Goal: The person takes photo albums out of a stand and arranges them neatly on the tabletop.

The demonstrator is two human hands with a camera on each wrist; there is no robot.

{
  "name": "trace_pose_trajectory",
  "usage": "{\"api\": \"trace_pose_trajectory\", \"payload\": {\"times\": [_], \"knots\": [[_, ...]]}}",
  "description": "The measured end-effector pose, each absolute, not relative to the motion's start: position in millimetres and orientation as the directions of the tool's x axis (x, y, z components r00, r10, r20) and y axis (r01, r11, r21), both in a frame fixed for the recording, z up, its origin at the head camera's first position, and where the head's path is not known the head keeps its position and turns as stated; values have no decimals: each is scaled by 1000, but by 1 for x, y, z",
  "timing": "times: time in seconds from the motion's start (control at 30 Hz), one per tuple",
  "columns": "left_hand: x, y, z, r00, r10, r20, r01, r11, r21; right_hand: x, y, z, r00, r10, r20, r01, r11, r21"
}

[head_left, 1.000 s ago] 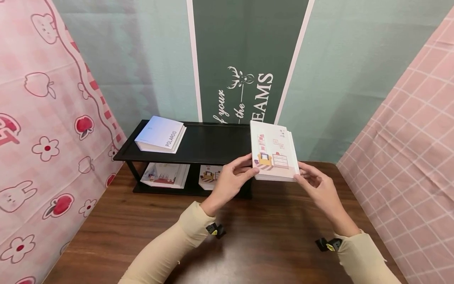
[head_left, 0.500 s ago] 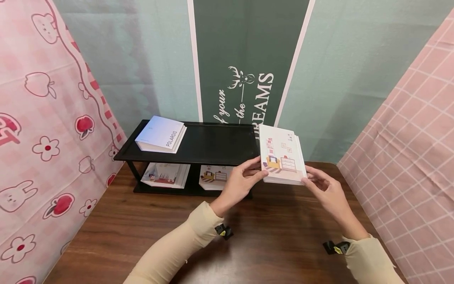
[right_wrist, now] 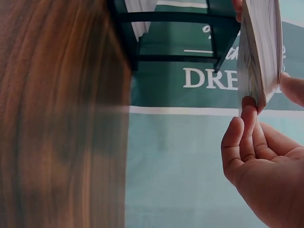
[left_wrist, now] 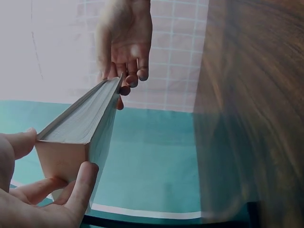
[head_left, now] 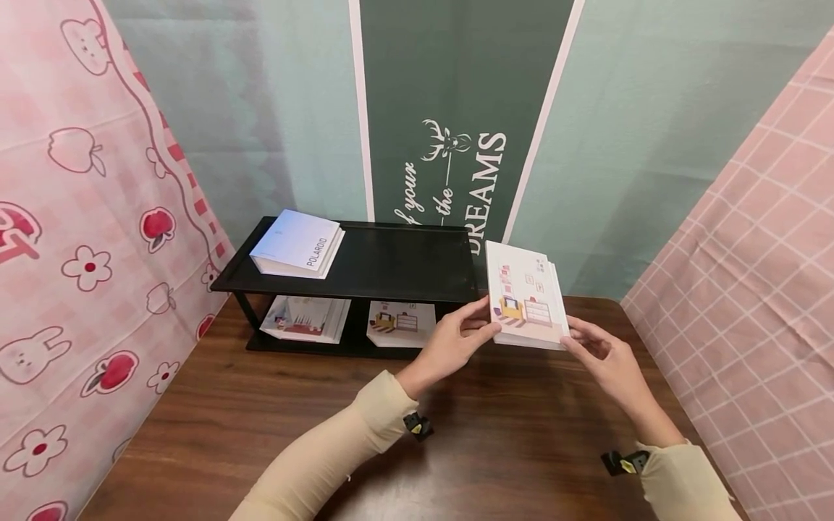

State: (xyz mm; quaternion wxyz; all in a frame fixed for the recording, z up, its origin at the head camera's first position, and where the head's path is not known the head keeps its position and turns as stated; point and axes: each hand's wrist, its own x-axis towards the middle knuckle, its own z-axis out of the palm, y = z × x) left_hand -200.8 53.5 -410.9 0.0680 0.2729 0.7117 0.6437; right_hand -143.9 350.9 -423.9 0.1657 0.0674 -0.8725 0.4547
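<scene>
A thick white book [head_left: 526, 295] with a yellow armchair and a drawer chest on its cover is held level above the table, just right of the black shelf. My left hand [head_left: 459, 339] grips its near left corner, thumb on the cover and fingers beneath. At the near right corner my right hand [head_left: 604, 362] pinches it between thumb and fingers. In the left wrist view the book's spine [left_wrist: 64, 159] and page edges face the camera, with the fingers curled under. The right wrist view shows the page block [right_wrist: 268, 47] between right thumb and fingertips.
The two-tier black shelf [head_left: 407, 260] stands at the back of the wooden table [head_left: 274, 420]. On its top lies a blue-white POLAROID book [head_left: 296, 242]. Two illustrated books, one left [head_left: 305, 318] and one right [head_left: 402, 323], lie on the lower tier. Cloth hangs on three sides.
Both hands have carried the white book to the right and lower, toward the near side, off the shelf's right end. The books on the shelf have stayed put.
</scene>
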Motion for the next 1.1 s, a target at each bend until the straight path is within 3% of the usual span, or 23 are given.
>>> {"api": "trace_pose_trajectory", "payload": {"times": [0.87, 1.1], "knots": [[-205, 73, -466, -904, 406, 138, 186, 81, 979, -151, 367, -471, -980, 25, 199, -152, 555, -818], [-207, 75, -477, -905, 413, 102, 164, 117, 980, -154, 370, -478, -989, 15, 149, -110, 603, -790]]}}
